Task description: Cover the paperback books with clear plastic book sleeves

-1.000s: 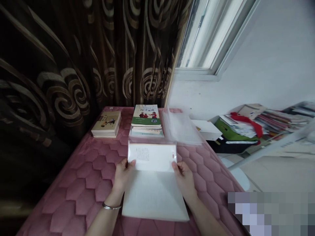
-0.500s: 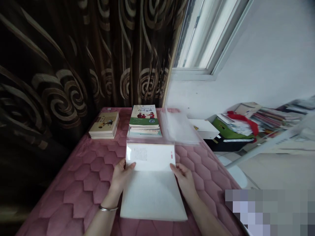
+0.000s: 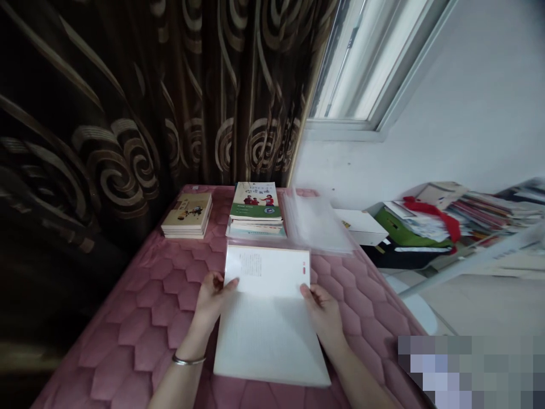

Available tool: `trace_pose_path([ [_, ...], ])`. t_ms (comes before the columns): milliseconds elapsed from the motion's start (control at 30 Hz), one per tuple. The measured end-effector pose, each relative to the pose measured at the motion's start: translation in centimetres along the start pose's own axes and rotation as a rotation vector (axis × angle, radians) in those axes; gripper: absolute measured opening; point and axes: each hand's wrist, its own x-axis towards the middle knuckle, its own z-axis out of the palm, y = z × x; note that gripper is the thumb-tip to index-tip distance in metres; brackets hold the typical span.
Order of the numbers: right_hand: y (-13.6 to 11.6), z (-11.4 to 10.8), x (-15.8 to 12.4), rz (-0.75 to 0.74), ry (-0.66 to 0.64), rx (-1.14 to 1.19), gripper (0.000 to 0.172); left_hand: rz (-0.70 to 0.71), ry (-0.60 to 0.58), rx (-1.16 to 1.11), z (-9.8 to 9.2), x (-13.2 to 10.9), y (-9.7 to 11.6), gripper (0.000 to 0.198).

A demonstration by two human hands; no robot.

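Observation:
A white open book [image 3: 268, 318] lies on the pink quilted table cover [image 3: 145, 318] in front of me, its far cover flap inside a clear plastic sleeve. My left hand [image 3: 213, 301] pinches the book's left edge at the fold, a bangle on its wrist. At the right edge, my right hand [image 3: 321, 312] grips the same fold. Both hands' fingers are closed on the book.
At the table's far end lie a small stack of tan books [image 3: 187, 215], a stack with a green-covered book [image 3: 255, 209] on top, and a pile of clear plastic covers [image 3: 317, 224]. A dark patterned curtain [image 3: 128, 113] hangs behind. Cluttered books and boxes [image 3: 430, 218] sit right.
The book's far flap has slid a little further into the clear sleeve. Both hands keep their places on the fold; the view shifted slightly.

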Motion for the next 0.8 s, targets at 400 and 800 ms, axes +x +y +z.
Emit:
trace_pose_path([
  [400,0.2,0.0,0.0,0.031,-0.013,0.065,0.05,-0.056,-0.026,0.037,-0.8,0.3,-1.0,0.04],
  [800,0.3,0.2,-0.2,0.074,0.02,0.015,0.056,0.003,0.013,0.071,0.2,0.4,-1.6,0.037],
])
